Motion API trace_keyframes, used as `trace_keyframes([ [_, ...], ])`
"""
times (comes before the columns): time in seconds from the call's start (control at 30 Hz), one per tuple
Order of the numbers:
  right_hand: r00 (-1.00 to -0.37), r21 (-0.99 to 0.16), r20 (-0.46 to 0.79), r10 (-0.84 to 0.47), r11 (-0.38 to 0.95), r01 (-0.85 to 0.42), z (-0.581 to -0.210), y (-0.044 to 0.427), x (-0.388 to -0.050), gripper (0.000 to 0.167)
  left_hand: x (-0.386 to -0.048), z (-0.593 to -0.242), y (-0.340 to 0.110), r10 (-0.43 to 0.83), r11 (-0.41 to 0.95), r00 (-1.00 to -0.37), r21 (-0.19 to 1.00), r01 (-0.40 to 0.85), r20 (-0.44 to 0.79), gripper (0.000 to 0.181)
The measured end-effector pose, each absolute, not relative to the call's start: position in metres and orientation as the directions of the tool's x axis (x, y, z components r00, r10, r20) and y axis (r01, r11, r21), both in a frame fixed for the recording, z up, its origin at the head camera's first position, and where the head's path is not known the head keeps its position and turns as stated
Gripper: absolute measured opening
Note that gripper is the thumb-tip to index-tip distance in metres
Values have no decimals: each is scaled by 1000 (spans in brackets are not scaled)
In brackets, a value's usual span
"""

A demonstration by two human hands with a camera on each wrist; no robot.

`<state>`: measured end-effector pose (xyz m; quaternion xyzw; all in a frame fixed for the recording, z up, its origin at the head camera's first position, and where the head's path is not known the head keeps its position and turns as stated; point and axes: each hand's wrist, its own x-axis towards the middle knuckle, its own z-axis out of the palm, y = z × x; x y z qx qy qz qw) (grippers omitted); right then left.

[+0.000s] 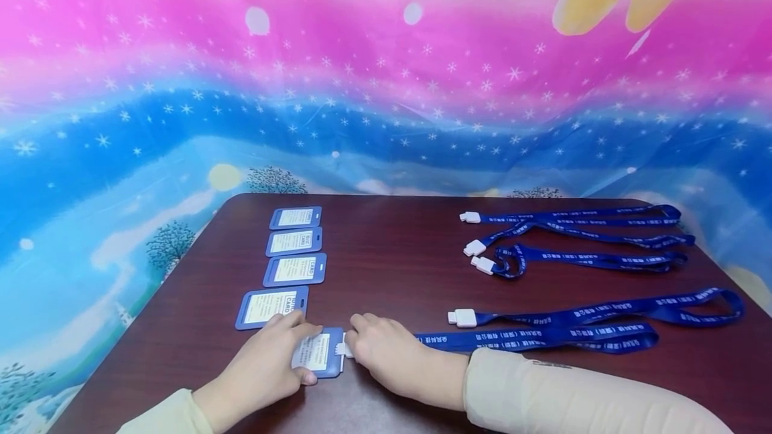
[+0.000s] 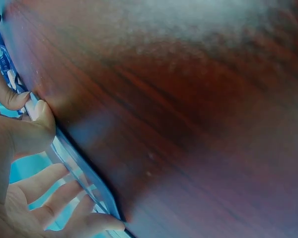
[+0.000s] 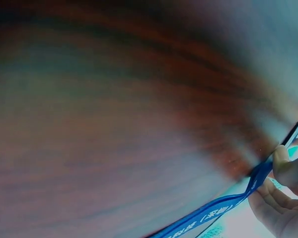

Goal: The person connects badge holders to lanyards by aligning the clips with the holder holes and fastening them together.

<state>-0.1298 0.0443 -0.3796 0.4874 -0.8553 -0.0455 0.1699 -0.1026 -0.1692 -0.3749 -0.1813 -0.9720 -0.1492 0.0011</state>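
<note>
A blue-framed card holder [image 1: 328,353] lies at the table's front, its long sides gripped by my left hand [image 1: 259,364], thumb at the near edge and fingers at the far one. In the left wrist view the left hand [image 2: 25,148] spans the holder [image 2: 89,173]. My right hand [image 1: 398,357] pinches the white clip [image 1: 344,349] of a blue lanyard [image 1: 512,339] against the holder's right end. The right wrist view has the right hand [image 3: 283,193] with the lanyard strap [image 3: 213,210] trailing from it. Whether the clip is fastened I cannot tell.
Several card holders [image 1: 294,269] form a column at the table's left, the nearest [image 1: 265,307] just beyond my left hand. Several blue lanyards with white clips [image 1: 466,317] lie on the right. A patterned cloth [image 1: 386,86] hangs behind the dark table [image 1: 386,240].
</note>
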Motion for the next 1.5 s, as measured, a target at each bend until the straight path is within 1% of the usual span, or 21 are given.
trace_keyframes([
  [0.23,-461,269,257,-849,521,-810,-381,43,-128,7,-99,-376,-168,309,903,-950,302,307,41,54],
  [0.4,-458,304,254,-852,520,-798,-383,43,-127,8,-98,-376,-167,310,907,-949,279,314,62,53],
  [0.67,-455,336,255,-853,519,-786,-383,41,-127,9,-99,-376,-166,318,905,-946,276,323,64,53],
  [0.83,-472,340,244,-847,530,-777,-382,41,-125,9,-99,-376,-165,322,904,-943,268,333,87,54],
  [1.1,-500,338,233,-834,551,-762,-380,39,-121,10,-98,-376,-165,313,911,-948,262,319,65,53],
  [1.33,-485,337,252,-837,546,-767,-382,36,-123,8,-99,-376,-166,317,908,-944,259,329,86,53],
  [1.5,-498,341,256,-828,560,-755,-382,35,-121,7,-98,-378,-165,320,907,-942,256,335,98,53],
])
